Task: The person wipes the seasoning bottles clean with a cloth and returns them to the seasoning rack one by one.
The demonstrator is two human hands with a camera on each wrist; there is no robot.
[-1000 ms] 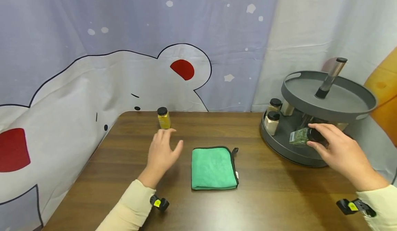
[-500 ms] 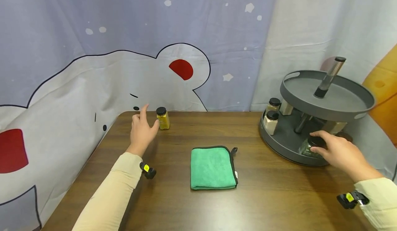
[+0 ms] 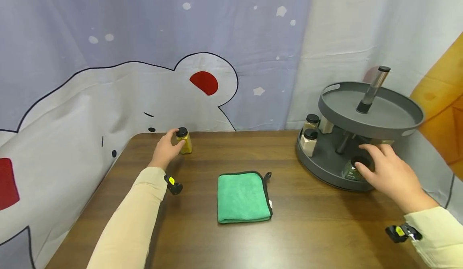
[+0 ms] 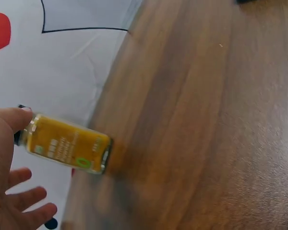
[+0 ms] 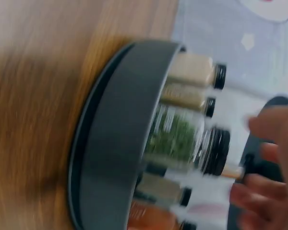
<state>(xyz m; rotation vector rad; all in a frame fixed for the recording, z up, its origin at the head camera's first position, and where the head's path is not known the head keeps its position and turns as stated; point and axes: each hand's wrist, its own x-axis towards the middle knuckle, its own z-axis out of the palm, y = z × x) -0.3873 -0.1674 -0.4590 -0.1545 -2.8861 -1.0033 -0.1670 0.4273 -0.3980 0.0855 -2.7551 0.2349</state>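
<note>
A spice jar of yellow powder with a black cap (image 3: 185, 142) stands upright near the table's back edge. My left hand (image 3: 167, 149) pinches it at the cap, and its other fingers are spread in the left wrist view. At the right, a jar of green dried herbs (image 5: 175, 136) stands on the lower tier of a grey two-tier turntable (image 3: 327, 172). Close beside its black cap is my right hand (image 3: 392, 176), thumb and fingers apart and holding nothing. In the right wrist view a gap shows between those fingers and the cap.
Several other jars, such as a pale one (image 3: 309, 142) and an orange one (image 5: 151, 215), stand on the lower tier. The upper tier (image 3: 372, 116) overhangs them around a central post (image 3: 374, 90). A folded green cloth (image 3: 244, 197) lies mid-table. A patterned curtain (image 3: 119, 96) hangs behind.
My right hand lowered the herb jar onto the lower tier, then let go and drew slightly away. My left hand moved left and forward to the yellow jar and took its cap.
</note>
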